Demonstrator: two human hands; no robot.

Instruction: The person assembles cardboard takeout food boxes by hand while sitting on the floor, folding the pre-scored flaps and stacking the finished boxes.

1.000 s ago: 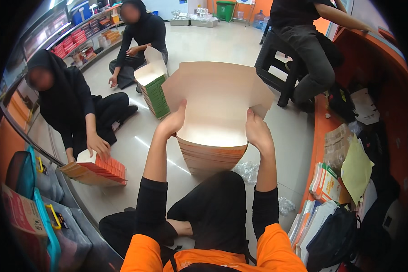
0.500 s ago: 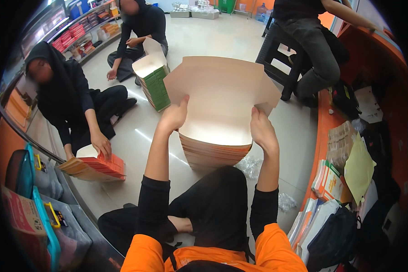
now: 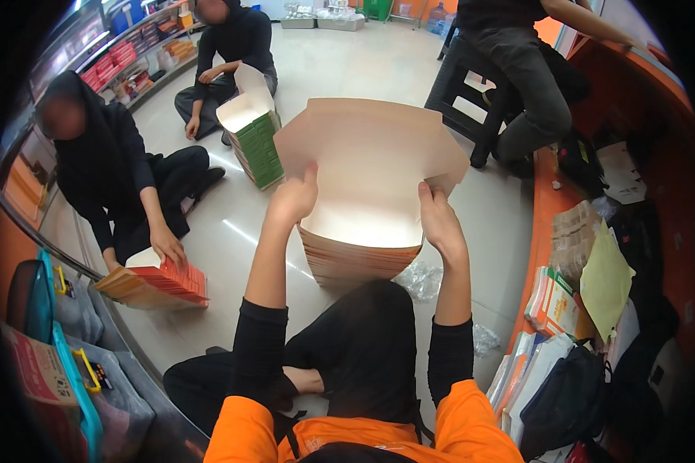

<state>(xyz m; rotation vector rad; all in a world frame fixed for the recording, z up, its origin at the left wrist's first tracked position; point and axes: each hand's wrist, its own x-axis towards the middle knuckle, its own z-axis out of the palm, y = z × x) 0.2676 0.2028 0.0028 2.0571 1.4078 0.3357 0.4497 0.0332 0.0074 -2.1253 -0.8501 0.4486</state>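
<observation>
A tall stack of nested cardboard boxes (image 3: pixel 355 258) stands on the floor in front of my crossed legs. Its top box (image 3: pixel 367 154) lies open, its pale inside facing me and its flap raised on the far side. My left hand (image 3: pixel 295 194) grips the left wall of this box, thumb on the inner face. On the right wall, near the folded corner, my right hand (image 3: pixel 440 218) is closed in the same way. Most of the fingers are hidden behind the cardboard.
A green box stack (image 3: pixel 259 150) stands beyond, near a seated person (image 3: pixel 235 54). At left another person (image 3: pixel 104 154) handles a red box stack (image 3: pixel 166 282). Black stool (image 3: pixel 463 92), clear plastic wrap (image 3: pixel 422 279), an orange shelf with papers and bags (image 3: pixel 567 393) are at right.
The whole view has shifted slightly, so everything sits a little further left. My hands keep their hold on the top box's walls.
</observation>
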